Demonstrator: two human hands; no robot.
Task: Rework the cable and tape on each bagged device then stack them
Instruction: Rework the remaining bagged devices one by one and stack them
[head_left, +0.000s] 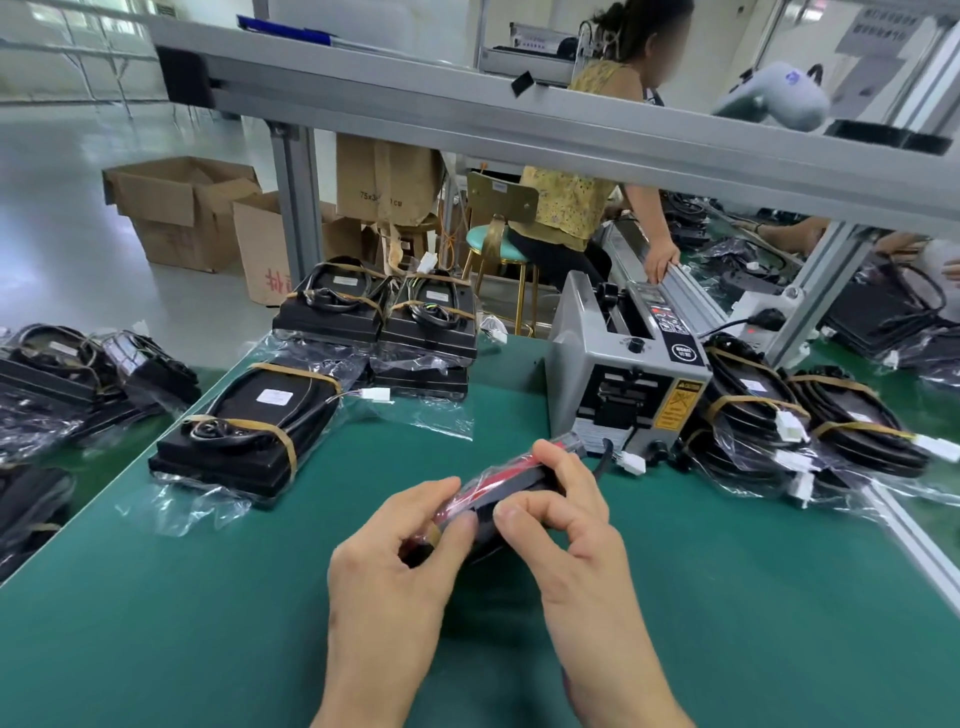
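Note:
A bagged black device (511, 480) with a red stripe showing through its plastic stands on edge over the green table (208, 623). Both of my hands hold it. My left hand (400, 551) grips its near end with curled fingers and thumb. My right hand (563, 512) wraps over its top, fingers curled round it. A black cable with a white connector (631, 461) trails from its far end. A stack of taped bagged devices (244, 431) lies to the left. More stacked ones (376, 319) stand at the back.
A grey tape dispenser machine (631, 374) stands right of centre. Beside it, at the right, lie taped devices (810, 426). More bagged units (62, 379) cover the far left. A person sits on a stool (493, 249) beyond the table. An aluminium beam (519, 124) crosses overhead.

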